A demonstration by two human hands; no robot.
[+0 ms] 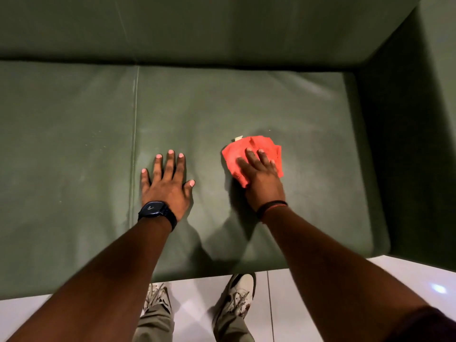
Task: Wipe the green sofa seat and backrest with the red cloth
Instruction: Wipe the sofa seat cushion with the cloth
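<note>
Pressed flat under the right hand [262, 180], the red cloth [254, 154] lies crumpled on the green sofa seat [246, 107]; the fingers [250, 156] lie spread across its top, palm down, not pinching it but pinning it against the cushion. Cloth shows beyond the fingertips and to both sides of the hand, and a small pale tag [238, 138] sticks out at its far left corner.

To the left of that grip, well apart from the cloth, the left hand [167, 186] rests palm down on the same cushion with fingers splayed wide and nothing under it. A dark wristwatch [154, 210] sits on the left wrist, and dark bands [271, 206] circle the right wrist.

Just left of the splayed hand runs the seam [135, 144] between two seat cushions. Beyond the cloth, the seat meets the backrest [222, 28], and further right of the grip rises the armrest [407, 119], in shadow.

Nearer the person than both hands, past the front edge of the seat, two pale sneakers [240, 296] stand on a glossy white tiled floor [308, 304].
</note>
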